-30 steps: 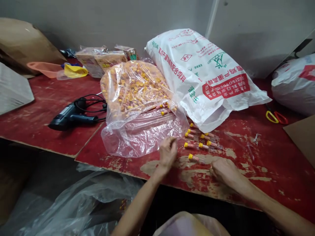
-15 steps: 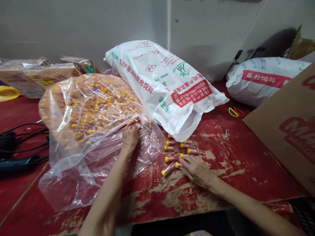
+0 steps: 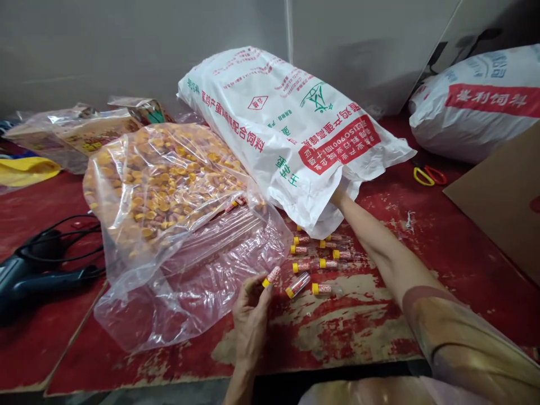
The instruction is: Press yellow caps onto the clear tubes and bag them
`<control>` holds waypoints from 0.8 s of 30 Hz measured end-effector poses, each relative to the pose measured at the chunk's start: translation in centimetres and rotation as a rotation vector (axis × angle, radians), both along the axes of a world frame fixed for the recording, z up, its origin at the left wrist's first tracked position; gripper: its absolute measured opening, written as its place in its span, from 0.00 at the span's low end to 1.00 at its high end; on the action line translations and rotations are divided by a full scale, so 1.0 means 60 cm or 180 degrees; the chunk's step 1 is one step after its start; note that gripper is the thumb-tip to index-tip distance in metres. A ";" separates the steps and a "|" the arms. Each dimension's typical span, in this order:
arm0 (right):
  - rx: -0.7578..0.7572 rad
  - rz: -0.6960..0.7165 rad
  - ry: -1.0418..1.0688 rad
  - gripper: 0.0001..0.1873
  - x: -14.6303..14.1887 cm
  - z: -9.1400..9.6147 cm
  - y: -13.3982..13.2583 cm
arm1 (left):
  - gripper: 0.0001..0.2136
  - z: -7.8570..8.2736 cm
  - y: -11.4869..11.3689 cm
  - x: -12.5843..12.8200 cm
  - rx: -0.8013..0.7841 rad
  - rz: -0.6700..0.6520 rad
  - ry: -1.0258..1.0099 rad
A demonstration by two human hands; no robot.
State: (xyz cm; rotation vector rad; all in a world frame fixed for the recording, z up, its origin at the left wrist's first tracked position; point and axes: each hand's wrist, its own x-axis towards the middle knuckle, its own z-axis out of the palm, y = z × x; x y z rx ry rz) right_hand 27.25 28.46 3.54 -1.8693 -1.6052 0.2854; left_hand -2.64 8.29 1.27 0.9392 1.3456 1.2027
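1. Left hand (image 3: 250,312) pinches one small clear tube with a yellow cap and pink-red filling (image 3: 271,277) by the fingertips, just above the table's front part. The hold looks light, so the tube could slip and roll.
2. Right hand is hidden inside the mouth of the big white woven sack with red and green print (image 3: 287,129). Only the right forearm (image 3: 379,247) shows, so I cannot tell its grip.
3. Risk: the forearm lies just beside the loose yellow-capped tubes (image 3: 324,262) on the table. A sweep of the arm may scatter them or send them off the front edge.
4. Risk: the large clear plastic bag packed with the same tubes (image 3: 169,191) lies open toward the person, with a few tubes at its mouth. A nudge could spill more.
5. Risk: the sack mouth overhangs the loose tubes and may drag them if it shifts.
6. Surface: red painted board table (image 3: 464,253), with paint worn to bare patches near the front. It looks flat, so tubes would roll freely.
7. Left: dark heat-gun-like tool with a black cord (image 3: 37,270). Back left: clear-wrapped packets (image 3: 71,132).
8. Right: yellow- and red-handled scissors (image 3: 426,175), a second white sack with a red band (image 3: 476,101) and a brown cardboard sheet (image 3: 498,191).
9. Room: plain grey wall (image 3: 126,45) close behind.
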 end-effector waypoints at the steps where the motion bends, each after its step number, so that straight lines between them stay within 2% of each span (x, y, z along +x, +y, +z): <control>1: -0.0078 0.0035 0.0029 0.16 0.003 0.001 -0.006 | 0.16 -0.003 -0.006 0.002 -0.0041 0.0016 -0.0157; 3: -0.0275 0.0063 -0.0033 0.16 0.008 0.004 -0.036 | 0.15 -0.007 -0.013 0.006 -0.0061 0.0033 -0.0402; 5: -0.0369 0.0038 0.0055 0.17 0.009 0.009 -0.096 | 0.14 -0.008 -0.017 0.014 -0.0085 -0.0016 -0.0592; 6: -0.0399 0.0031 0.0126 0.21 0.005 0.012 -0.137 | 0.13 -0.007 -0.018 0.020 -0.0115 -0.0074 -0.0679; 7: -0.0345 -0.0017 0.0649 0.23 -0.003 0.015 -0.182 | 0.13 -0.006 -0.021 0.026 -0.0155 -0.0135 -0.0767; 10: -0.0384 0.0462 0.2276 0.18 -0.048 0.018 -0.317 | 0.13 0.000 -0.031 0.050 -0.0289 -0.0384 -0.0982; 13: -0.0386 0.0787 0.2792 0.17 -0.101 0.015 -0.401 | 0.14 0.007 -0.050 0.075 -0.0311 -0.0660 -0.0974; 15: -0.0428 0.0956 0.2666 0.15 -0.125 0.014 -0.424 | 0.16 0.010 -0.064 0.087 -0.0245 -0.0668 -0.0931; 19: -0.0429 0.1467 0.1978 0.10 -0.139 0.009 -0.435 | 0.14 0.012 -0.095 0.099 -0.0151 -0.0423 -0.0867; 24: 0.0204 0.1595 0.0731 0.11 -0.141 -0.022 -0.469 | 0.12 0.014 -0.132 0.115 -0.0154 -0.0509 -0.0881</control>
